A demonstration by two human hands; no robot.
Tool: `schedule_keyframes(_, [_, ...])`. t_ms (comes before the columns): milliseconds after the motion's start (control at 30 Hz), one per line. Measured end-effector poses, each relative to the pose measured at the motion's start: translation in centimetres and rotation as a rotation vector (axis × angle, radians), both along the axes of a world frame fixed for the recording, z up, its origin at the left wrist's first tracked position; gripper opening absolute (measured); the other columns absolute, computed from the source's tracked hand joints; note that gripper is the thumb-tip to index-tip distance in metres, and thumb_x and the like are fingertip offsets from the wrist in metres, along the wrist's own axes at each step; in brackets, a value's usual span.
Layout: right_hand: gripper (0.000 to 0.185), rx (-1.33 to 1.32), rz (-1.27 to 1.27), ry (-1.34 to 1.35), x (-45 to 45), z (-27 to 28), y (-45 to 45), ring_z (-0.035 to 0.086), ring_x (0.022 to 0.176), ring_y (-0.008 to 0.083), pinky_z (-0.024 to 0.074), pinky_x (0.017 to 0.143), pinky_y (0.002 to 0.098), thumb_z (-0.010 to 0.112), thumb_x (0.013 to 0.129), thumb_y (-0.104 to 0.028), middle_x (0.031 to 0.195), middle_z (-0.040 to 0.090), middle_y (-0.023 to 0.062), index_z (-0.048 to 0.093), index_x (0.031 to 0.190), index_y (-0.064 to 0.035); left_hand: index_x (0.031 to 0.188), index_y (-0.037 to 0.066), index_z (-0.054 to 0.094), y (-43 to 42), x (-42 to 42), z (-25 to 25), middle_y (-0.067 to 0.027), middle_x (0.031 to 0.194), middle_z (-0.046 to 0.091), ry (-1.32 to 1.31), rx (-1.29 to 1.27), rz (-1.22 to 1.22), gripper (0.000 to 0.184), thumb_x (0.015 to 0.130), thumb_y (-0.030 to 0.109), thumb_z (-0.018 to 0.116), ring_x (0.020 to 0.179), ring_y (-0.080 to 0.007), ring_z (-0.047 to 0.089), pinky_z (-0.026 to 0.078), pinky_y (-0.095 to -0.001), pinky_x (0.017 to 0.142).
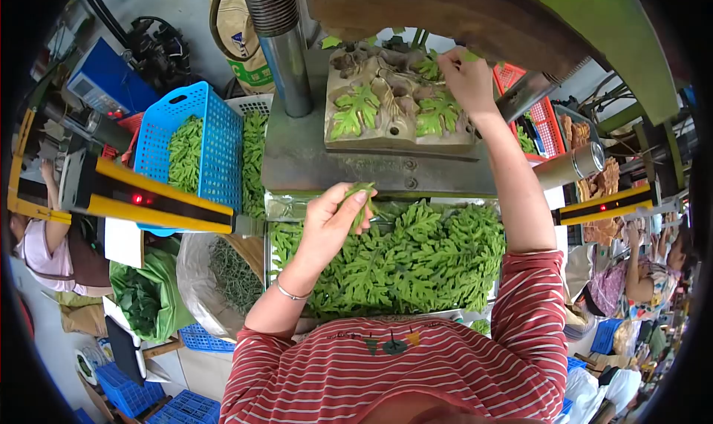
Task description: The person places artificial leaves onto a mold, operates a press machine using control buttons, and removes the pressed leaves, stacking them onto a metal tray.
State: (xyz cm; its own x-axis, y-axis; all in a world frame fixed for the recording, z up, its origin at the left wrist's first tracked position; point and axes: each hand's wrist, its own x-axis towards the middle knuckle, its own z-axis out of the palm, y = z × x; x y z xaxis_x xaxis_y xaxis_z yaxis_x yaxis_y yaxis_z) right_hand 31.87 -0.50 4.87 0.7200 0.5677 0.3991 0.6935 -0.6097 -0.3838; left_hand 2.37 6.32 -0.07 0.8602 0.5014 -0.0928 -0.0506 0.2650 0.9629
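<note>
Pinching leaves (362,205), left hand (327,220); right hand (471,86) over mould (371,139), grip unclear; sack (241,38) lettering illegible

The sack (243,49) and striped shirt (401,368) bear print too small to read

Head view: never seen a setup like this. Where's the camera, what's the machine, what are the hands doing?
One picture, from a camera on the person's head, looking forward and down; the wide lens bends the edges. Two bare hands work at what looks like a press with a metal column. On its flat bed sits a carved block with green leaf shapes on it. The left hand holds green leaf pieces above a leaf heap. The right hand is at the block's upper right; its grip is unclear.
</note>
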Motion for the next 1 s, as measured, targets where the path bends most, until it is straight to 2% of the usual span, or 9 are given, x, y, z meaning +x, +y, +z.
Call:
schedule_keyframes(367, [0.011,-0.202,-0.009,-0.379,-0.3,-0.3,0.8,0.058,0.074,0.0324,0.0439,0.067,0.0386,0.058,0.078,-0.016,0.09,0.064,0.004,0.062,0.08,-0.0059,0.085,0.002,0.062,0.1,-1.2,-0.1,-0.0006,0.061,0.056,0.04,-0.05,-0.002,0.014,0.089,0.015,0.058,0.049,-0.0057,0.048,0.038,-0.0156,0.044])
schedule_keyframes(433, [0.014,0.138,0.222,-0.383,-3.1,1.1,-0.6,0.058,0.082,0.0311,0.0426,0.077,0.0411,0.06,0.078,-0.019,0.097,0.063,0.0056,0.062,0.079,-0.0047,0.085,0.002,0.062,0.4,-2.1,0.1,-0.0005,0.061,0.056,0.065,-0.018,-0.053,0.014,0.089,0.014,0.057,0.048,-0.0057,0.048,0.038,-0.0157,0.043])
schedule_keyframes(467, [0.014,0.135,0.238,-0.37,-6.0,2.4,-1.3,0.058,0.082,0.0311,0.0426,0.077,0.0411,0.06,0.078,-0.019,0.097,0.063,0.0056,0.062,0.079,-0.0047,0.085,0.002,0.062,0.8,-2.6,0.2,-0.0003,0.061,0.056,0.081,0.025,-0.115,0.014,0.089,0.014,0.057,0.048,-0.0057,0.048,0.038,-0.0158,0.043])
schedule_keyframes(533, [0.017,0.091,0.779,0.141,-12.7,4.4,-3.3,0.056,0.089,0.0276,0.0405,0.084,0.0416,0.062,0.078,-0.021,0.098,0.064,0.0066,0.063,0.076,-0.0044,0.085,0.002,0.062,1.0,-3.6,0.5,0.0,0.06,0.056,0.107,0.118,-0.254,0.014,0.089,0.014,0.057,0.047,-0.0058,0.048,0.037,-0.016,0.043])
schedule_keyframes(600, [0.017,-0.125,0.915,-0.039,-16.6,4.1,-5.0,0.052,0.096,0.0226,0.0393,0.087,0.039,0.064,0.077,-0.022,0.097,0.063,0.0085,0.064,0.072,-0.0053,0.085,0.002,0.063,0.5,-4.2,0.9,0.0001,0.06,0.056,0.101,0.151,-0.275,0.013,0.089,0.014,0.057,0.047,-0.0057,0.048,0.037,-0.016,0.043])
schedule_keyframes(733, [0.017,-0.3,0.914,0.057,-17.7,3.9,-5.3,0.049,0.099,0.02,0.0378,0.088,0.0362,0.064,0.077,-0.021,0.096,0.064,0.0064,0.063,0.072,-0.0052,0.085,0.002,0.063,-0.3,-3.8,1.7,0.0005,0.06,0.056,0.038,0.271,-0.361,0.013,0.089,0.013,0.057,0.047,-0.0056,0.048,0.037,-0.0161,0.042])
schedule_keyframes(867, [0.019,0.026,0.759,0.07,-13.7,4.8,-3.0,0.051,0.095,0.0202,0.0389,0.085,0.0324,0.063,0.079,-0.02,0.094,0.064,0.0061,0.062,0.071,-0.0026,0.087,0.002,0.063,0.1,-4.6,1.0,-0.0004,0.061,0.058,0.046,0.124,-0.091,0.012,0.089,0.012,0.057,0.047,-0.006,0.049,0.038,-0.0161,0.042])
schedule_keyframes(933, [0.018,0.218,0.508,0.385,-12.2,5.4,-0.9,0.053,0.087,0.0221,0.0414,0.078,0.0302,0.06,0.08,-0.018,0.094,0.064,0.0075,0.063,0.074,-0.0006,0.087,0.002,0.063,0.4,-4.3,0.5,-0.0006,0.061,0.058,0.049,0.089,-0.061,0.012,0.089,0.012,0.057,0.047,-0.0061,0.049,0.038,-0.0161,0.042])
schedule_keyframes(1000, [0.021,0.282,0.418,0.199,-9.6,3.6,2.2,0.055,0.083,0.0231,0.0424,0.075,0.0306,0.058,0.08,-0.02,0.094,0.064,0.008,0.063,0.075,-0.0003,0.088,0.002,0.063,0.6,-3.7,0.0,-0.001,0.062,0.059,0.055,0.024,-0.005,0.012,0.089,0.011,0.057,0.048,-0.0064,0.05,0.039,-0.0162,0.042])
